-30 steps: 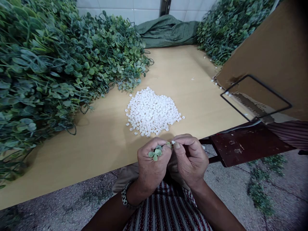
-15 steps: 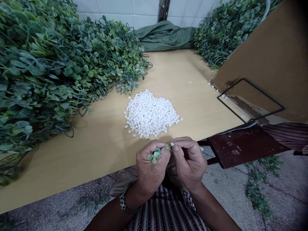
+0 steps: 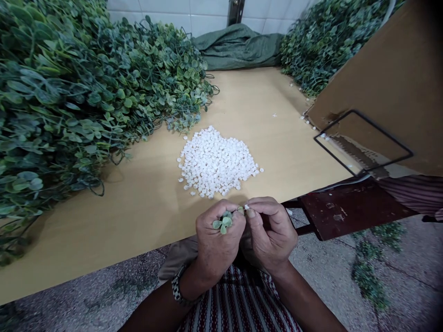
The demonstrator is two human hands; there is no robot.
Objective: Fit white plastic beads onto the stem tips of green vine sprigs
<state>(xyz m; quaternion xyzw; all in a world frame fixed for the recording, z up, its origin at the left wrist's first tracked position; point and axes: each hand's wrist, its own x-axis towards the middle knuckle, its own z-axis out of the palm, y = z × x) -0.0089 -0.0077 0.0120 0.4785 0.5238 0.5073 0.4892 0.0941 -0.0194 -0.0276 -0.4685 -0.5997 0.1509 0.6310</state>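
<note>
My left hand [image 3: 219,244] is closed around an artificial leaf sprig [image 3: 223,222], whose small green leaves poke out over the fist. Between thumb and forefinger, my right hand [image 3: 272,233] pinches a small white plastic cap [image 3: 246,207]. The fingertips of both hands nearly meet, and the cap sits at the tip of the sprig's stem; whether the stem is inside it I cannot tell. Just beyond the hands, a pile of white plastic caps [image 3: 218,161] lies on the table [image 3: 148,193].
Heaped artificial greenery [image 3: 104,87] covers the table's left side, with more foliage [image 3: 311,55] at the back right. A cardboard sheet [image 3: 387,83] and a black wire frame [image 3: 363,143] stand right. A dark red stool [image 3: 353,210] is below. Green cloth [image 3: 240,48] lies at the back.
The white cap has shifted slightly left, closer to the left fingertips. Both hands otherwise keep their grip, and the view has tilted a little.
</note>
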